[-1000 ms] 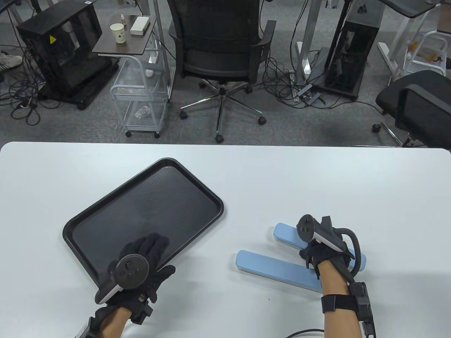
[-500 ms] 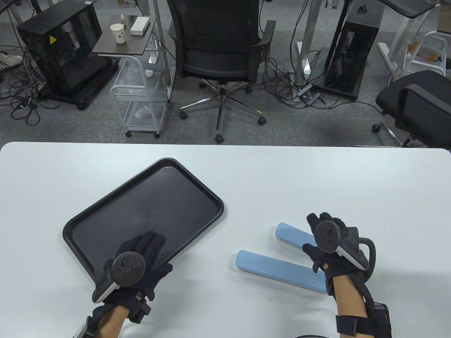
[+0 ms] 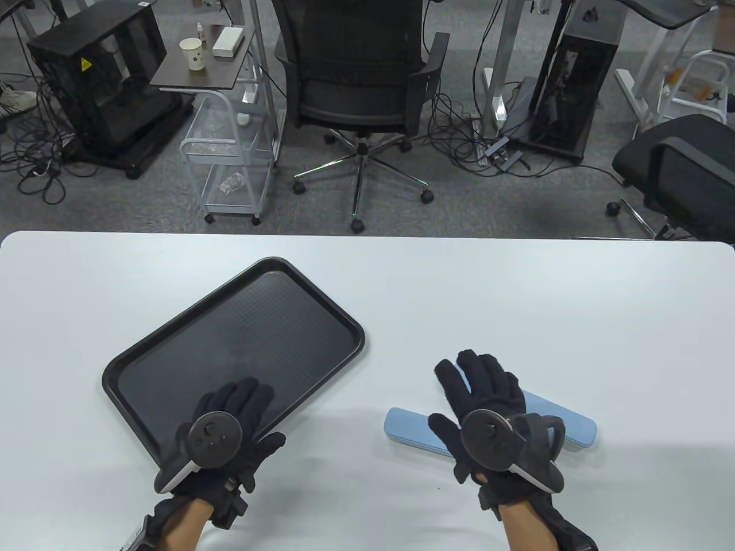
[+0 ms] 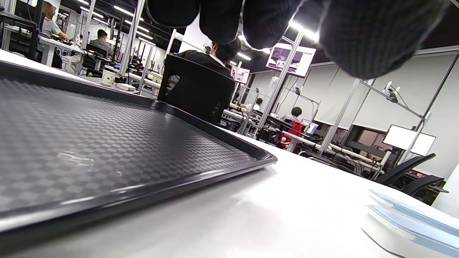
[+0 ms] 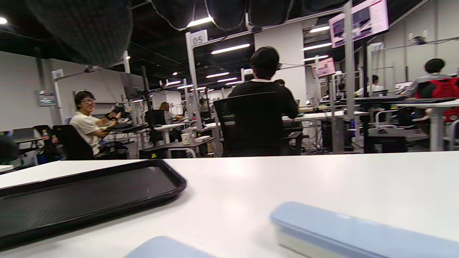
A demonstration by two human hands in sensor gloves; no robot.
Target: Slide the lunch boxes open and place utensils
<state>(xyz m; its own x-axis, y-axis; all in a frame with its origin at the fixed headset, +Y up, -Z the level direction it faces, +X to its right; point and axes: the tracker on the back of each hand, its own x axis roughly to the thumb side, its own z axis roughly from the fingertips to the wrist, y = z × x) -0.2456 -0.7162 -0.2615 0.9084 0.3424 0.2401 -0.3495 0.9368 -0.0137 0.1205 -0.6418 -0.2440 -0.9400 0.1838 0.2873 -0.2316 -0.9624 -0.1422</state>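
Two light-blue boxes are laid on the white table [image 3: 517, 298], right of centre, and everything to be worked on is found on that side. At the far left of the table view a black tray [image 3: 172, 350] is set at an angle, with one corner toward the near edge. The left hand [image 3: 232, 427] is rested on that near corner, fingers laid loosely apart over the rim and floor; nothing is gripped by it. Bare tabletop is left between the tray and the boxes.

The near box [image 3: 409, 423] is laid with its long axis running from the left end, which shows beside the thumb, away toward the lower right, under the right hand [image 3: 488, 410]. The far box [image 3: 565, 422] is set just behind it on a similar slant, its right end showing past the wrist. Whether the two touch cannot be told, since the hand covers the place where they converge.

The right hand is spread flat, palm down, over both boxes, fingers fanned toward the upper left. It is judged to be the nearer hand by far. A lid would probably be pushed along the long axis; open table is available at both ends of each box, and the near edge is well apart, so room is not lacking. No utensils are seen yet
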